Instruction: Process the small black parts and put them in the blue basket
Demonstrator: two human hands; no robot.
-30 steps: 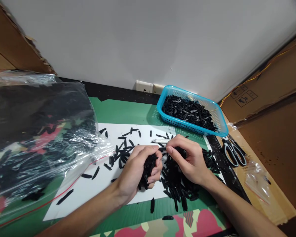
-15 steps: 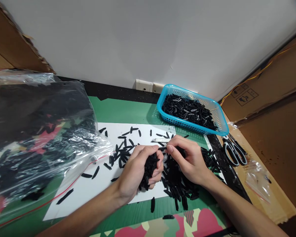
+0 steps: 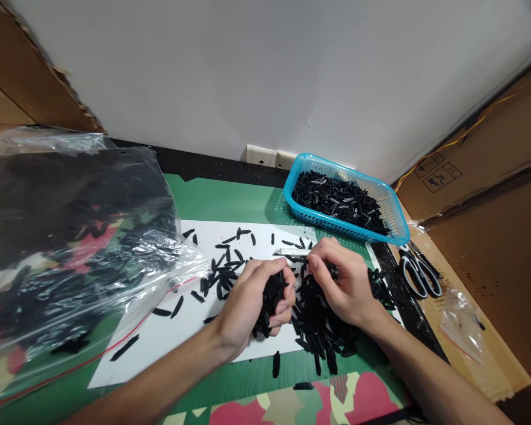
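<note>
Black plastic strips, short and narrow, lie heaped (image 3: 318, 330) on our white paper sheet (image 3: 159, 336), directly under both hands. Our left hand (image 3: 252, 304) has its fingers curled tight around a bundle of these strips (image 3: 269, 304). Our right hand (image 3: 343, 283) rests on the heap, thumb and forefinger pinched together at a single strip (image 3: 298, 258) near the left thumb. Loose strips (image 3: 225, 268) are scattered across the sheet beyond the hands. A blue plastic mesh basket (image 3: 396, 215) with more strips stands behind, grey-handled scissors (image 3: 418, 271) just beside it. A clear plastic bag (image 3: 71, 236) of strips lies well to the left.
</note>
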